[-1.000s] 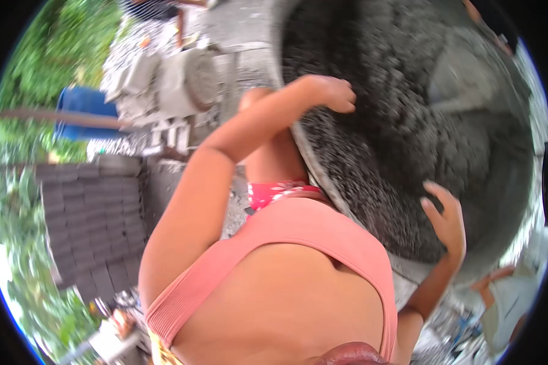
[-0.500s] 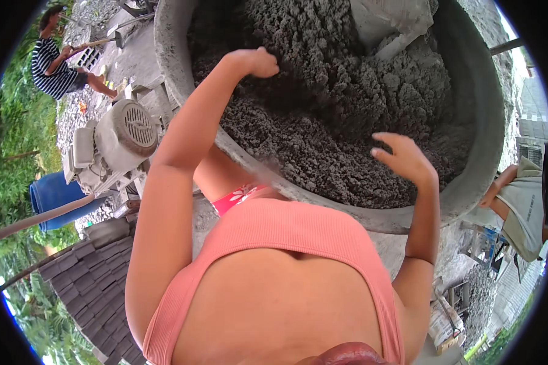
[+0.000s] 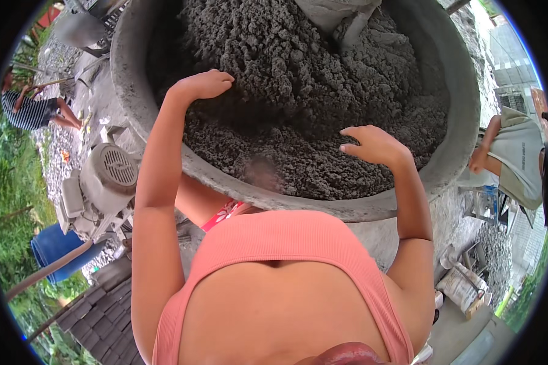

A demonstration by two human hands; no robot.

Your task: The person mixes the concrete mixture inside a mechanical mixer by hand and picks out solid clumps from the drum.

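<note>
A big round grey mixer drum [image 3: 134, 115] fills the upper view, holding a heap of dark, crumbly concrete mix [image 3: 310, 91]. My left hand [image 3: 204, 85] rests on the mix near the drum's left side, fingers curled loosely, holding nothing. My right hand [image 3: 371, 145] hovers just over the mix near the front rim, fingers spread and slightly bent, also with nothing in it. A grey metal blade [image 3: 341, 18] sticks into the mix at the top.
An electric motor [image 3: 103, 182] sits left of the drum, with a blue barrel [image 3: 55, 249] and stacked dark blocks [image 3: 103, 316] below it. A person in a striped top [image 3: 33, 109] crouches at far left. Another person in grey [image 3: 517, 158] stands at right, near sacks [image 3: 463, 286].
The view has swung so the drum sits more centrally and closer. Both my hands have come further over the rim onto the mix, the right one moving inward.
</note>
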